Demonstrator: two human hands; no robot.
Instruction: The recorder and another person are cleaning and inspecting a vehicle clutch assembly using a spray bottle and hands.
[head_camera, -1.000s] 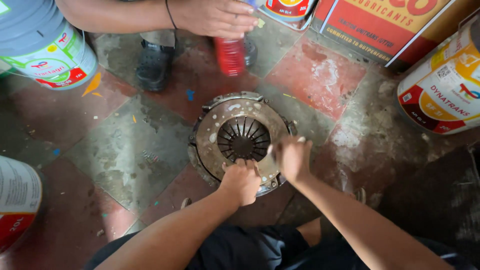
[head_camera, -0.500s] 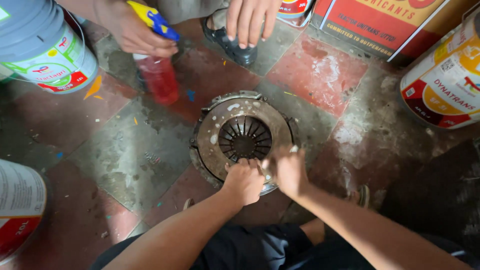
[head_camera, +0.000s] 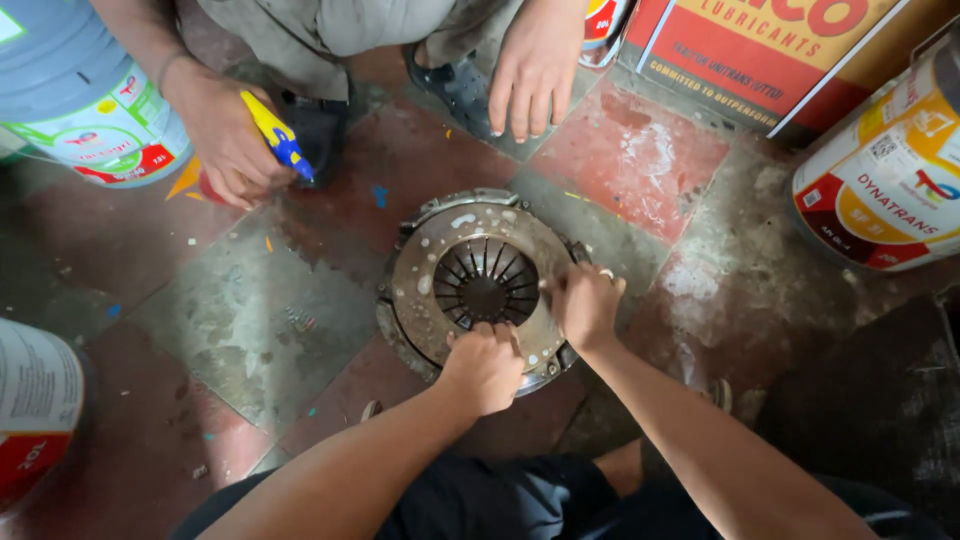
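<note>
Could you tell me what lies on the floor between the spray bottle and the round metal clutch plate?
In the head view, only bare tiled floor separates the spray bottle from the clutch plate.

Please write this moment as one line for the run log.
left hand: on clutch cover near rim | right hand: on right rim | co-worker's hand: holds spray bottle

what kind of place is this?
Likely a vehicle repair workshop. A metal clutch pressure plate lies on a stained tiled floor, worked by the left hand and right hand, with lubricant pails around.
</note>
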